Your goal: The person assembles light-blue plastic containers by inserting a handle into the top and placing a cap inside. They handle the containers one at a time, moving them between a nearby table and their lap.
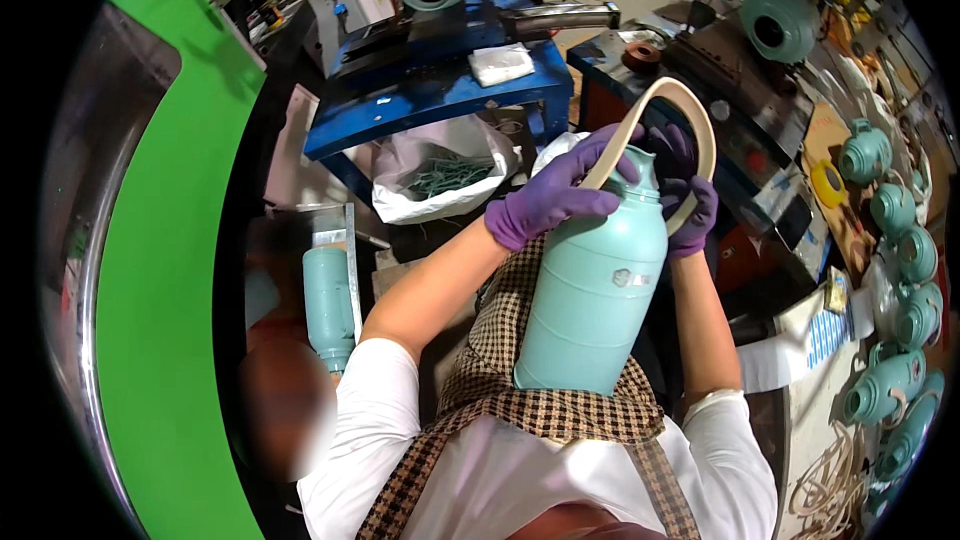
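A mint-green thermos jug body (590, 300) rests upright against my lap and checked apron, its spouted neck pointing away from me. Over the neck arches a beige carrying handle (672, 90), bent into a loop. My left hand (560, 195), in a purple glove, has its fingers closed on the handle's left end at the neck, with the thumb against the jug's shoulder. At the other end of the loop my right hand (692, 205), gloved alike, curls its fingers around the handle. Part of the right hand lies behind the loop.
Ahead stands a blue metal bench (430, 105); below it, a white sack (440, 190) holds green strips. Several green jugs (915, 255) line the right side, near beige handles (825, 470). Another green jug (328, 305) lies at left. Machines hold two jug bodies at the back.
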`<control>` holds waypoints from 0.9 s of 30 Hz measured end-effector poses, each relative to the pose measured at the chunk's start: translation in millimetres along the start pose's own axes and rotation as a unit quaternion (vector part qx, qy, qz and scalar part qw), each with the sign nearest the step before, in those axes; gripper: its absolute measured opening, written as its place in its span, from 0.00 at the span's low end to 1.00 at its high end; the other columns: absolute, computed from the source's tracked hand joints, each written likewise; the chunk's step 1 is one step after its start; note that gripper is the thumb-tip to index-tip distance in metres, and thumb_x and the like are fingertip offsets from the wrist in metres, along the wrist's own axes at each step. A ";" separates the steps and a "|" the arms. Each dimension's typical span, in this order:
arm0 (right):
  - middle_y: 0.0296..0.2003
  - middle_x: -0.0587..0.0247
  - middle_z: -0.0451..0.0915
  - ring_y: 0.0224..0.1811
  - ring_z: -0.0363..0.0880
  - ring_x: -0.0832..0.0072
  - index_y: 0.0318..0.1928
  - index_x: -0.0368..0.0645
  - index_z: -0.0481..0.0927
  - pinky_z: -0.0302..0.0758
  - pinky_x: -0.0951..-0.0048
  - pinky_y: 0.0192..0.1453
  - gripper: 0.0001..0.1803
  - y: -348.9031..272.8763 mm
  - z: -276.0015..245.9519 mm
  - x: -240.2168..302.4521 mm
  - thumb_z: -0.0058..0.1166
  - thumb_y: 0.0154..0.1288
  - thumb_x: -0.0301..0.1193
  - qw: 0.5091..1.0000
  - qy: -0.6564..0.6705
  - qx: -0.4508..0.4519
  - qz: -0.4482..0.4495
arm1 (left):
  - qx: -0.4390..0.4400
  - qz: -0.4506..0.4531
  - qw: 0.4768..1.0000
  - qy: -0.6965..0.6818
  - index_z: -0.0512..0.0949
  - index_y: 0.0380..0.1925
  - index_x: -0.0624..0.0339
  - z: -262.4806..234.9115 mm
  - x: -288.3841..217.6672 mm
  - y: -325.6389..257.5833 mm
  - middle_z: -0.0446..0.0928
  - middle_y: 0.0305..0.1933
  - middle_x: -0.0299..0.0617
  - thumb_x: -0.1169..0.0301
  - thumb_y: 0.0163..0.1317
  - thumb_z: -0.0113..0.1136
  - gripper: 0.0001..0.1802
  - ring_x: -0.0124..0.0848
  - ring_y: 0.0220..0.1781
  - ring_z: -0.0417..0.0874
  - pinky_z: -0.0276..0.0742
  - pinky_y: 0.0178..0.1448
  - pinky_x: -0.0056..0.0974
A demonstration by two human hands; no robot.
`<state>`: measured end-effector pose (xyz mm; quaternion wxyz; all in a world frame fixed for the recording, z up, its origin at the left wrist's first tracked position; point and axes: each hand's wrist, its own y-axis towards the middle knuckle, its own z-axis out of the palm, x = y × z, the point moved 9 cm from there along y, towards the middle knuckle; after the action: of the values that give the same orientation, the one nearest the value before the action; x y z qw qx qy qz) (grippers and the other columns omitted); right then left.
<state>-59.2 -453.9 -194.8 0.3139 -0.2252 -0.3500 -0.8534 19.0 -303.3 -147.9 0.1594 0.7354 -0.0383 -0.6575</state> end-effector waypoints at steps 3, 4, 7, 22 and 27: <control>0.71 0.49 0.67 0.74 0.64 0.59 0.74 0.35 0.61 0.54 0.60 0.80 0.46 -14.7 5.0 -22.0 0.47 0.61 0.52 0.991 0.037 0.098 0.089 | 0.041 0.039 0.980 -0.189 0.81 0.24 0.56 -7.9 -6.5 -6.0 0.60 0.79 0.51 0.64 0.40 0.72 0.13 0.41 0.79 0.60 0.54 0.78 0.42; 0.71 0.50 0.68 0.74 0.64 0.60 0.73 0.35 0.62 0.54 0.60 0.80 0.47 -16.7 5.0 -23.9 0.47 0.61 0.54 0.990 0.003 0.109 0.087 | 0.060 0.064 0.980 -0.181 0.81 0.21 0.57 -10.2 -10.6 -8.6 0.62 0.78 0.52 0.65 0.38 0.73 0.12 0.40 0.79 0.60 0.55 0.77 0.41; 0.69 0.52 0.70 0.73 0.66 0.62 0.72 0.35 0.65 0.55 0.61 0.80 0.48 -13.0 -2.3 -22.2 0.47 0.61 0.59 0.993 -0.035 0.072 0.085 | 0.095 0.101 0.989 -0.056 0.84 0.18 0.57 -8.1 -13.1 -14.7 0.65 0.76 0.54 0.65 0.34 0.74 0.11 0.41 0.78 0.62 0.54 0.77 0.43; 0.61 0.51 0.77 0.64 0.75 0.62 0.65 0.35 0.73 0.67 0.58 0.72 0.31 -6.2 36.9 -32.0 0.42 0.76 0.48 0.973 -0.015 0.163 0.161 | 0.064 0.394 0.792 0.461 0.82 0.48 0.56 65.6 -95.8 -44.5 0.80 0.59 0.47 0.50 0.55 0.64 0.27 0.49 0.61 0.80 0.58 0.76 0.66; 0.46 0.65 0.81 0.51 0.77 0.75 0.54 0.41 0.80 0.73 0.69 0.60 0.17 -8.7 -3.9 -0.2 0.59 0.68 0.35 0.959 -0.219 0.086 0.159 | -0.004 0.375 0.841 0.391 0.83 0.50 0.52 79.1 -89.6 -30.9 0.81 0.55 0.45 0.36 0.68 0.46 0.34 0.52 0.66 0.75 0.46 0.79 0.68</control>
<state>-65.7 -451.8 -201.5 0.3791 -0.4318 -0.4419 -0.6889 -75.0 -264.8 -77.9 0.3981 0.8603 -0.2432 -0.2056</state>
